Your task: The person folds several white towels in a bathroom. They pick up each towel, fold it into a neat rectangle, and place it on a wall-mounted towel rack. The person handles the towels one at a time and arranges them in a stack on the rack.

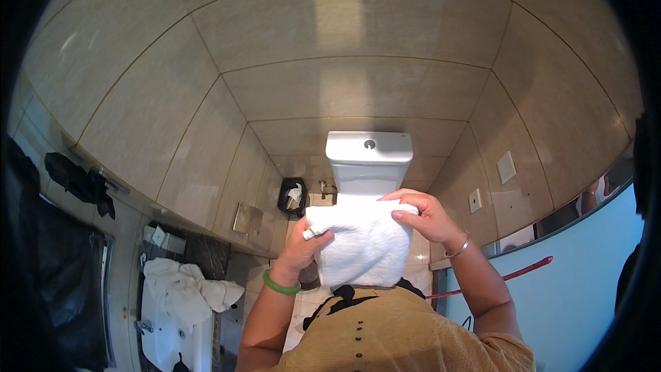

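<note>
A white towel point(361, 248) hangs in front of my body, stretched between both hands and with its top edge folded over. My left hand point(303, 242) pinches its upper left corner, thumb on top. At the upper right corner my right hand point(423, 217) grips the cloth between thumb and fingers. Behind the towel stands a white toilet, with its cistern point(368, 158) and round flush button in sight. The towel hides most of the toilet below the cistern.
A black waste bin point(293, 196) stands left of the toilet. At lower left, white towels point(182, 289) lie heaped over a washbasin point(158, 337). A paper holder point(246, 220) is on the left wall. A red stick point(509, 275) leans at the right.
</note>
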### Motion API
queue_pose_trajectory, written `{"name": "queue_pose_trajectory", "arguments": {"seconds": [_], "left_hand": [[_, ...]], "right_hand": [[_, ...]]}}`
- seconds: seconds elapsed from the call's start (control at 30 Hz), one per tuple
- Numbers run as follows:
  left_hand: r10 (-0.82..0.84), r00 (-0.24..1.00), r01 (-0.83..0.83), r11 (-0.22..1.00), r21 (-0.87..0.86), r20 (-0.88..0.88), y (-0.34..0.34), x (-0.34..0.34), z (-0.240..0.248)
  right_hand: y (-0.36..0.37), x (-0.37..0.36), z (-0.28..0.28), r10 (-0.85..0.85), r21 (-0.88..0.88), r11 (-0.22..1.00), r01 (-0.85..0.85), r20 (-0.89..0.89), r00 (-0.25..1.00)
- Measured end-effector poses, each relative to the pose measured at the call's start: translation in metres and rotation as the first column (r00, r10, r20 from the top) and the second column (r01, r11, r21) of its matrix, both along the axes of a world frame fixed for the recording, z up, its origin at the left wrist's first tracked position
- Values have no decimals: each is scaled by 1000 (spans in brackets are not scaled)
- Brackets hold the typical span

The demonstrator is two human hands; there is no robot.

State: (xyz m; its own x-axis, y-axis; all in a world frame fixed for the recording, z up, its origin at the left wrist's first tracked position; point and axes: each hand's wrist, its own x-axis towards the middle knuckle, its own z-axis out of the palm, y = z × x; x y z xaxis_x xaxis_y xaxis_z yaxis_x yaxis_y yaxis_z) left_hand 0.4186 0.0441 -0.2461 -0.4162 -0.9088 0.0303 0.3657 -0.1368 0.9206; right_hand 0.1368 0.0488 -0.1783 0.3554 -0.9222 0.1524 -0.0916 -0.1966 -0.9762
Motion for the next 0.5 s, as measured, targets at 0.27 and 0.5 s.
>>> {"name": "queue_pose_trajectory", "arguments": {"seconds": [0.27, 0.5], "left_hand": [[-45, 999, 40, 984, 171, 23, 17, -26, 20], [-138, 982, 121, 984, 133, 126, 18, -34, 13]], "right_hand": [[7, 14, 10, 68, -340, 907, -250, -468, 881], [6, 41, -23, 80, -350, 915, -200, -327, 941]]}}
